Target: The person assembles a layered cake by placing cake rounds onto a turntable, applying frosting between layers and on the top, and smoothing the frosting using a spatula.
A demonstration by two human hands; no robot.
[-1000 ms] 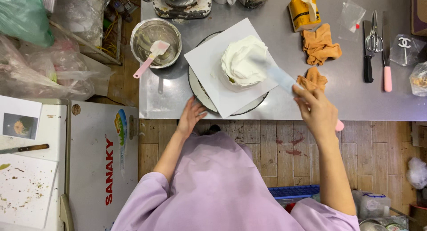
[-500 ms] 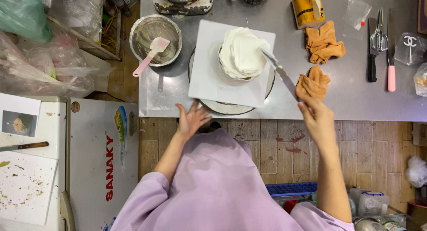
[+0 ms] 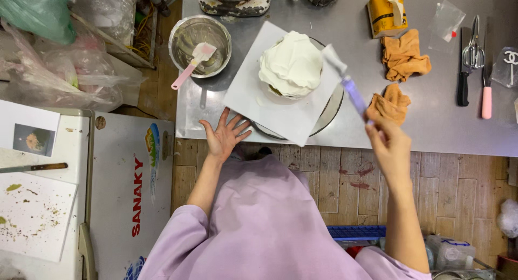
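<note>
A cake covered in white cream stands on a white square board on a round turntable on the steel table. My right hand holds a long palette knife by its handle, the creamy blade tip against the cake's right side. My left hand is spread open, fingers apart, at the table's front edge just left of the board's corner.
A steel bowl with a pink spatula sits left of the cake. Orange cloths, scissors, a black-handled knife and a pink-handled tool lie to the right. A white chest freezer stands at left.
The board and cake have turned on the turntable. My left hand has come off the board's edge and spread open. My right hand has kept the knife against the cake's side.
</note>
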